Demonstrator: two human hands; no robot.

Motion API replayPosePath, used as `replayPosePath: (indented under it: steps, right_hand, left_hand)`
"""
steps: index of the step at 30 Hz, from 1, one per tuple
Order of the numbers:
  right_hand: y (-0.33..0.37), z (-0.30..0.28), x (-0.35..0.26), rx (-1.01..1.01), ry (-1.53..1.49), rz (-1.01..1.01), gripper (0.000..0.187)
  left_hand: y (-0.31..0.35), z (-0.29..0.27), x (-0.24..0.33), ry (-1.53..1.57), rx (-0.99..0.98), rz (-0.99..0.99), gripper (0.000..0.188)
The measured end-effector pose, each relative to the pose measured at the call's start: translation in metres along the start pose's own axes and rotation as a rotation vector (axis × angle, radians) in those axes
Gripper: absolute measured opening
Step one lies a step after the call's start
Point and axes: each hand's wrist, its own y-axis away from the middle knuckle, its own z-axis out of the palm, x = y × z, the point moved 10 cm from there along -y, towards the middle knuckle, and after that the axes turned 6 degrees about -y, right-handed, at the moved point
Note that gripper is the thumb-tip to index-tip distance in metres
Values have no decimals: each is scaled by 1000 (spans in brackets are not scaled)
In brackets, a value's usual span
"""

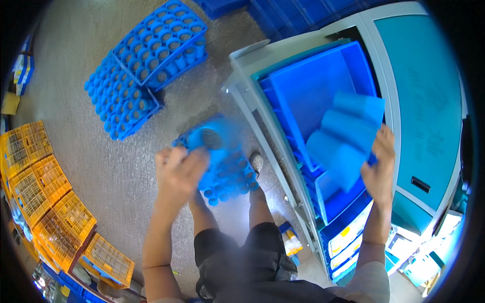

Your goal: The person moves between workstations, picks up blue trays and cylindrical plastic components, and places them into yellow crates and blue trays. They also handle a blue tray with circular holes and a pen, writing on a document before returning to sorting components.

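My right hand (381, 164) grips a side-by-side row of plain blue cylinders (346, 131) by their right ends. They are tilted above a blue plastic bin (298, 96), which sits in the open front of a teal and grey cabinet (422, 106). My left hand (183, 169), smeared by motion, has its fingers curled at a blue cylinder (211, 139) whose round end faces up. Below it, in front of my legs, stands a blue rack (227, 177) filled with more upright blue cylinders; blur and my hand hide part of it.
Two blue racks of cylinders (159, 43) (121, 96) stand on the grey floor at the far left. Yellow slatted crates (38, 187) line the left side. Blue bins (303, 15) sit at the back. White and yellow items (346, 242) lie below the cabinet's bin.
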Motion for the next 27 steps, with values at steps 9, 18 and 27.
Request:
replayPosePath:
  steps: [9,18,27]
  right_hand:
    - [6,322,-148,-328,-488,146,24]
    - [-16,689,-110,-426,-27,480,31]
    - [-11,703,-107,-370,92,393,41]
  left_hand:
    - [216,224,-186,-40,-234,-120,15]
    - [284,439,-164,104,-413,364,10]
    - [324,473,-177,75,-541,425,10]
